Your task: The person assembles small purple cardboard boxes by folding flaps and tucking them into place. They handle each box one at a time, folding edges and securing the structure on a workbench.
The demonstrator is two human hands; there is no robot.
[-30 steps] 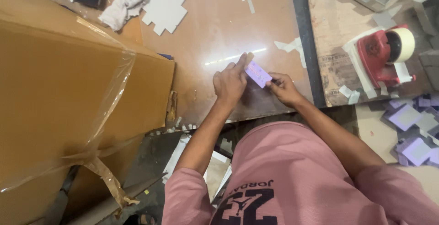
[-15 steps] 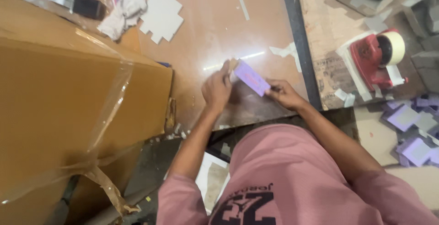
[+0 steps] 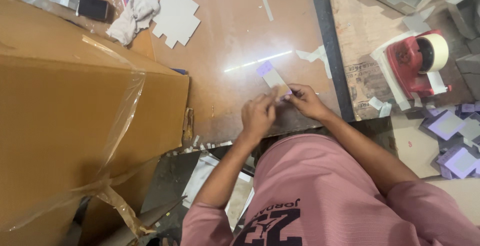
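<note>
A small flat cardboard piece [image 3: 271,77], purple on its far end and pale grey along its middle, lies tilted on the brown glossy table [image 3: 235,36]. My left hand [image 3: 258,116] and my right hand [image 3: 305,100] both pinch its near end, fingertips meeting over it. The near end of the piece is hidden by my fingers.
A large brown carton [image 3: 75,126] with loose clear tape fills the left. A grey cross-shaped cardboard blank [image 3: 176,18], a white rag [image 3: 133,16] and a dark phone [image 3: 93,8] lie at the back. A red tape dispenser [image 3: 417,61] stands right, with purple pieces [image 3: 452,141] below it.
The hands have lowered the purple piece towards the table and turned it, so its grey side now shows. The view has shifted slightly.
</note>
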